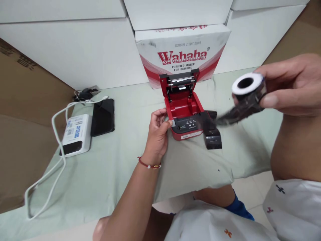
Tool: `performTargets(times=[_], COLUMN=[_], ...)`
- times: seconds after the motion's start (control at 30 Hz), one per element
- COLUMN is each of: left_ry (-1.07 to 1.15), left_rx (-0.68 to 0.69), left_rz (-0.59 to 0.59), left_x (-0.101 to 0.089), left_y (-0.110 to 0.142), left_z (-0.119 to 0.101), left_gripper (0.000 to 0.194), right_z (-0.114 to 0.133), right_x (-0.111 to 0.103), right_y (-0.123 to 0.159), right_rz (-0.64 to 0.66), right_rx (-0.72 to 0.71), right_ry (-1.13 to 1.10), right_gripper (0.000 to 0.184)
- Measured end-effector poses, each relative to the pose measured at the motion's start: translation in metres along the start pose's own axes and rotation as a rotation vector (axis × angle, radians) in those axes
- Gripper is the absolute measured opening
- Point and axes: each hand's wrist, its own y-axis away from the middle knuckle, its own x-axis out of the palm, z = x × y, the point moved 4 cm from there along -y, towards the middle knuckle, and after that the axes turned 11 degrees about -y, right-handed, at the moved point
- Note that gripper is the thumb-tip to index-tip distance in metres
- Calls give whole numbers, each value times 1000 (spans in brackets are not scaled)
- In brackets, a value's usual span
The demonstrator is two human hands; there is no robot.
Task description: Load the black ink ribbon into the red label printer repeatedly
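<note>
A small red printer (184, 115) stands on a pale green cloth (112, 167) with its lid tipped open toward the back. My left hand (158, 132) grips the printer's left side, thumb against its front corner. My right hand (288, 85) is raised at the right and pinches a roll (248, 87) with a white core end and a dark glossy wrap. A loose dark strip (213, 132) trails from the roll down to the cloth beside the printer.
A Wahaha water carton (183, 53) stands right behind the printer, amid white boxes. At the left lie a white power bank (76, 134) with a white cable (54, 130), a black phone (103, 116) and some keys (84, 94).
</note>
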Motion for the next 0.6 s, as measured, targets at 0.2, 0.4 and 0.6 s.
performTargets(times=[0.2,0.4,0.6], left_ry=[8,-23,-55], left_rx=[12,1,0], left_rz=[2,32,46], left_x=[2,3,1], left_y=[1,3,5], left_z=[0,-4,-5], left_gripper=[48,47,48], right_z=[4,-18,-30], right_x=[64,108,121], right_y=[-63,-102,-119], right_rz=[268,123,139], right_rx=[-56,110,171], right_ry=[371,849,978], right_gripper=[38,40,26])
